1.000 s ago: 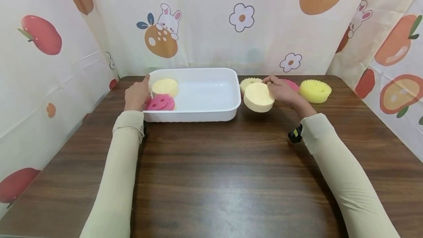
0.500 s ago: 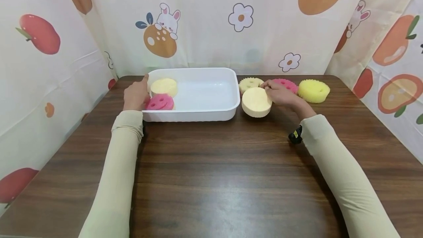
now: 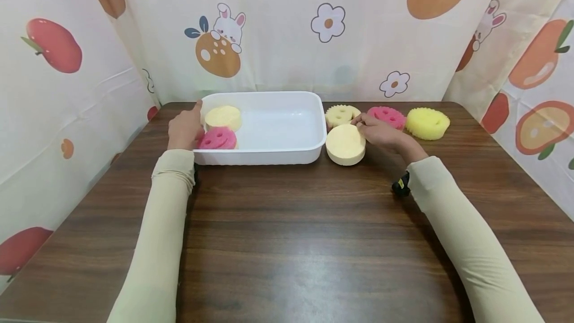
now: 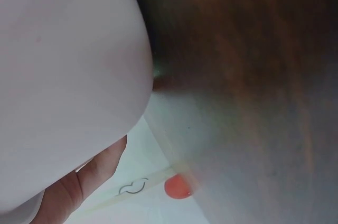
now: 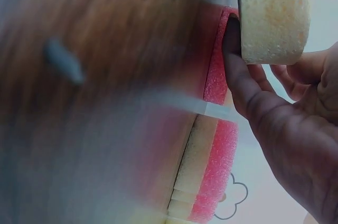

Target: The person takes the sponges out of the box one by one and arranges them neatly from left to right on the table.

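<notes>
My right hand point(image 3: 381, 132) pinches a round, pale yellow sponge point(image 3: 345, 144) by its far right edge, just right of the white tray point(image 3: 260, 157). In the right wrist view, fingers lie along one flat side of this sponge point(image 5: 272, 18), low over the table. My left hand point(image 3: 185, 128) holds the tray's left side wall, its index finger pointing toward the back corner; part of that hand is hidden behind the tray point(image 4: 68, 76) in the left wrist view. Inside the tray's left end sit a pale yellow round sponge point(image 3: 224, 117) and a pink smiley sponge point(image 3: 218, 137).
Along the table's back edge stand a cream scalloped sponge point(image 3: 342, 113), a pink smiley sponge point(image 3: 387, 116) and a bright yellow scalloped sponge point(image 3: 427, 123). A printed curtain point(image 3: 278, 54) closes off the back and sides of the wooden table point(image 3: 287, 233).
My right hand has brought the pale yellow sponge lower and slightly left, nearer the table beside the tray. The left hand keeps its place on the tray.
</notes>
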Demonstrator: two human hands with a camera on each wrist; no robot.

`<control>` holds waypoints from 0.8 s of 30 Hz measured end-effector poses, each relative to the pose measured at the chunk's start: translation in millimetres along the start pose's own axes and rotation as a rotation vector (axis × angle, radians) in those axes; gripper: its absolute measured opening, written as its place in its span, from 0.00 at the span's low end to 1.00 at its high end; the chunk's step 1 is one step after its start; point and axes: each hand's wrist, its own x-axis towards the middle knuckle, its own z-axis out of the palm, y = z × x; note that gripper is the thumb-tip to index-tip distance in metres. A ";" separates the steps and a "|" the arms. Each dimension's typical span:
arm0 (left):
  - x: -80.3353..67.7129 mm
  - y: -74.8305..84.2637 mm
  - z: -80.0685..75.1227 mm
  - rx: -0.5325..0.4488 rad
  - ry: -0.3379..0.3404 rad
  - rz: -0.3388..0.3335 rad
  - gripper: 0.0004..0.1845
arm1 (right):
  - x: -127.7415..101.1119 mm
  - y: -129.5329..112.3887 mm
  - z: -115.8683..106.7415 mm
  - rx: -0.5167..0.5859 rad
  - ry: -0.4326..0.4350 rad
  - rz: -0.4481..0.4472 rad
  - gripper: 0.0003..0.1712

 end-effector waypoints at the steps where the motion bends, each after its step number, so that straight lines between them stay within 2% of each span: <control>1: 0.0 -0.1 0.1 0.001 0.001 -0.001 0.45 | 0.2 -0.3 0.4 0.002 -0.005 -0.003 0.21; 7: 0.1 -1.1 0.6 0.004 -0.001 -0.007 0.44 | 1.2 -1.5 1.5 0.007 -0.025 0.001 0.21; 15: 0.7 -0.1 -0.8 -0.001 -0.015 -0.014 0.45 | 1.5 -2.4 1.1 -0.059 -0.036 0.023 0.26; 24: -0.2 0.2 -1.1 0.004 -0.005 -0.006 0.44 | 0.0 -3.7 0.1 -0.071 -0.055 0.022 0.25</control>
